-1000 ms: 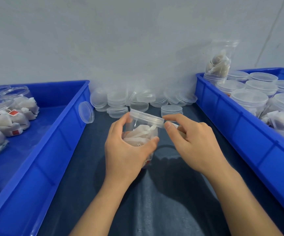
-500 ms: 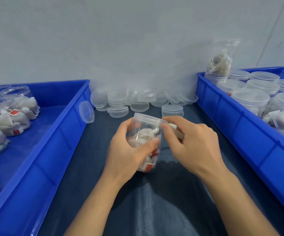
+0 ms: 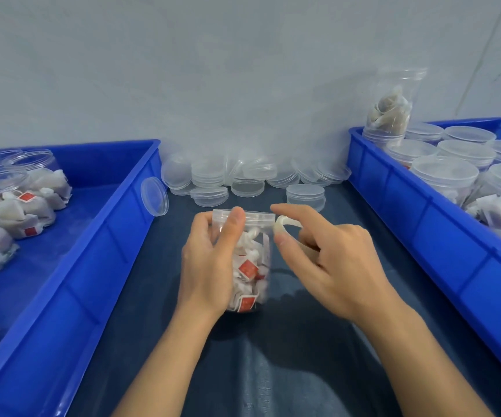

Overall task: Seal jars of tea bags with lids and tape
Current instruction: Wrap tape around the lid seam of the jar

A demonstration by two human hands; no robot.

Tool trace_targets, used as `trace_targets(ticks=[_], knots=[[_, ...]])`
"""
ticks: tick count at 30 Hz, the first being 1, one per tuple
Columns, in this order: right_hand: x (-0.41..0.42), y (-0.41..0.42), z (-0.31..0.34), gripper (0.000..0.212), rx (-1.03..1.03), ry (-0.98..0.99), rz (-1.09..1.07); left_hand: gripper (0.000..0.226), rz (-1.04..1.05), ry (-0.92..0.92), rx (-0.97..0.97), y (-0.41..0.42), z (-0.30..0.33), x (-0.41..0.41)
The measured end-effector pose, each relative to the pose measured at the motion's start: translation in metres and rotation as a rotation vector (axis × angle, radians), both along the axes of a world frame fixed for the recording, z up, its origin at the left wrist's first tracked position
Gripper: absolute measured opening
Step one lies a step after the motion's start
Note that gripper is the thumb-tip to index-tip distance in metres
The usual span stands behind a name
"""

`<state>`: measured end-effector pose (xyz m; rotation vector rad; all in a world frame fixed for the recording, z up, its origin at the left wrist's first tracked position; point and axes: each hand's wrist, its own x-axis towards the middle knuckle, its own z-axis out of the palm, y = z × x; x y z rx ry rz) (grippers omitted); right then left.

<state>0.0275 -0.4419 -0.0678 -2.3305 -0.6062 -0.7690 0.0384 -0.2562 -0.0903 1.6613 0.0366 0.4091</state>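
Head camera looks forward and down, close over the blue-clothed table [image 3: 303,371].

No legible text, brand or number anywhere. Only red square tags with pale, unreadable marks: on tea bags inside the jar [image 3: 250,260] at 6 o'clock of centre, and on tea bags in the open jars [image 3: 17,203] in the left bin [image 3: 98,251] at 9 o'clock. Too blurred to make out characters.
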Motion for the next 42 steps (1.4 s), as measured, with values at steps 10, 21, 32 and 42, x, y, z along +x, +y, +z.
trace_targets(ticks=[10, 21, 32, 42], knots=[[0.011, -0.013, -0.006, 0.029, 0.087, -0.004, -0.027, 0.062, -0.036, 0.041, -0.038, 0.004, 0.001, 0.002], [0.015, -0.014, -0.008, 0.023, 0.146, 0.084, -0.01, 0.056, -0.147, 0.06, -0.163, 0.004, 0.0, 0.003], [0.006, -0.004, -0.005, 0.032, 0.113, 0.033, -0.051, 0.087, -0.359, 0.242, -0.287, 0.006, 0.006, -0.003], [0.003, 0.007, -0.007, 0.036, 0.063, -0.041, -0.135, 0.063, -0.135, 0.034, -0.009, 0.001, 0.004, 0.001]])
